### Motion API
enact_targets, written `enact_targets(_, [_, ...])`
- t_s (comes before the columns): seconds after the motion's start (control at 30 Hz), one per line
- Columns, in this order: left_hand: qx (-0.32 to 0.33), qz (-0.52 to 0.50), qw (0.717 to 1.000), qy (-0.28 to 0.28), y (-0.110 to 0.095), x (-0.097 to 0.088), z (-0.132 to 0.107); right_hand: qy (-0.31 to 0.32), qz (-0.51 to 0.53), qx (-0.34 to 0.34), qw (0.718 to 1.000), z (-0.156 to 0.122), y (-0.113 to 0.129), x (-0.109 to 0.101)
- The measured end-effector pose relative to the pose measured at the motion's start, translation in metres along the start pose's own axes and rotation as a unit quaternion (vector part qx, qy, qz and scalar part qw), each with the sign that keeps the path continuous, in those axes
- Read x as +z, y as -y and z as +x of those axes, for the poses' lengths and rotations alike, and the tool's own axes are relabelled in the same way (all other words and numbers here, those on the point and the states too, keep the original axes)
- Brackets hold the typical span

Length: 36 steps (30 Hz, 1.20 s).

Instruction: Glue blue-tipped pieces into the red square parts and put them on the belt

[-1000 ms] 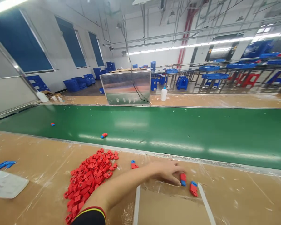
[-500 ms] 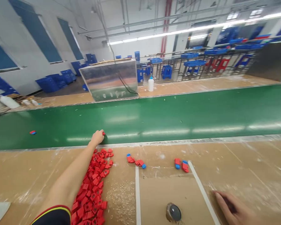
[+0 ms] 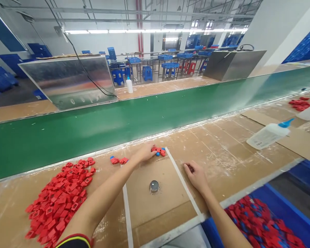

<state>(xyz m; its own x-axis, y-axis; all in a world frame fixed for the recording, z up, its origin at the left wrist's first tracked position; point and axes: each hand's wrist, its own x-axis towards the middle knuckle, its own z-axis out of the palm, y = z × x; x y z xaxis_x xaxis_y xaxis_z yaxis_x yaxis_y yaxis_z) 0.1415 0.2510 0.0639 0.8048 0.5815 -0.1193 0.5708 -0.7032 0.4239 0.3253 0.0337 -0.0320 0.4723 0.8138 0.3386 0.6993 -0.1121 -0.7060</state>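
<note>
My left hand (image 3: 146, 152) reaches across to the far right of the cardboard work pad. Its fingers are closed at a small red plastic piece (image 3: 153, 149), which they partly hide. Right beside the fingertips lie red-and-blue pieces (image 3: 163, 152). Two more joined pieces (image 3: 114, 160) rest left of my wrist, near the pad's far left corner. My right hand (image 3: 195, 175) rests on the table just right of the pad, fingers curled and nothing visible in them. On the pad stands a small round dark-topped object (image 3: 154, 186). Left of my forearm lies a heap of red pieces (image 3: 63, 196).
A green conveyor belt (image 3: 144, 112) runs beyond the table. At the right, a blue bin (image 3: 286, 199) holds red-and-blue pieces, below the table edge. A blue-tipped bottle (image 3: 267, 136) lies on the table. Metal boxes (image 3: 74, 81) and a white bottle (image 3: 129, 85) stand past the belt.
My left hand has come back from over the belt to the pieces at the pad's far right corner. The view has turned right, bringing the bin and lying bottle into sight.
</note>
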Motion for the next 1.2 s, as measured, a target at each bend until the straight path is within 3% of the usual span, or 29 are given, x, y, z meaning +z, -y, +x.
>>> enact_targets(0.17, [-0.008, 0.028, 0.995, -0.094, -0.022, -0.005, -0.092, 0.0, 0.028, -0.009, 1.0, 0.001, 0.0, -0.005])
enact_targets(0.23, [0.001, 0.049, 0.995, -0.081, -0.032, -0.001, -0.126, 0.001, 0.044, -0.005, 0.999, 0.001, -0.001, -0.006])
enact_targets(0.3, [0.014, 0.072, 0.996, -0.05, -0.042, 0.005, -0.144, 0.0, 0.056, 0.0, 0.998, 0.002, -0.002, -0.008])
enact_targets(0.37, [0.028, 0.095, 0.995, -0.017, -0.049, 0.011, -0.146, -0.004, 0.065, 0.005, 0.998, 0.002, -0.003, -0.01])
enact_targets(0.57, [0.055, 0.14, 0.988, 0.036, -0.057, 0.015, -0.123, -0.028, 0.072, 0.023, 0.997, 0.004, -0.003, -0.013])
enact_targets(1.2, [0.066, 0.148, 0.985, 0.06, -0.066, 0.013, -0.115, -0.044, 0.077, 0.026, 0.996, 0.004, -0.005, -0.014])
